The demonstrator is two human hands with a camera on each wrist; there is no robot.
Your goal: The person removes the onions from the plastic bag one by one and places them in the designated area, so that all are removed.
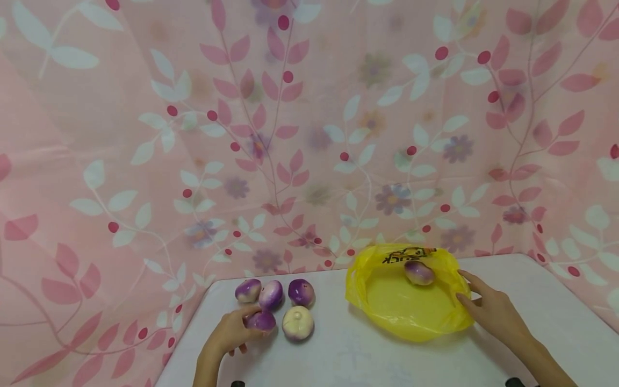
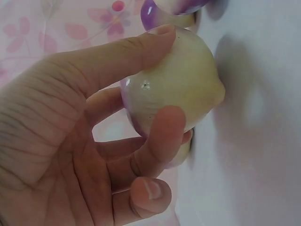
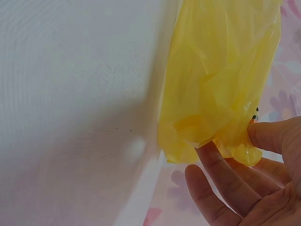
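My left hand (image 1: pixel 231 329) grips a purple-and-white turnip (image 1: pixel 261 321) between thumb and fingers, low over the white table. The left wrist view has the pale underside of this turnip (image 2: pixel 188 80) facing the camera, thumb on one side and fingers on the other. To its right sits a turnip with its cream side up (image 1: pixel 297 323). At the right, a yellow plastic bag (image 1: pixel 411 329) lies with its mouth spread open, and one turnip (image 1: pixel 419 273) rests inside. My right hand (image 1: pixel 493 309) holds the bag's right rim, thumb against the yellow film (image 3: pixel 211 94).
Behind the left hand, a purple turnip (image 1: pixel 301 293) and two more, including a pale-topped turnip (image 1: pixel 271 295), stand close together. The white tabletop (image 1: pixel 333 349) runs back to a pink floral curtain (image 1: pixel 309 161).
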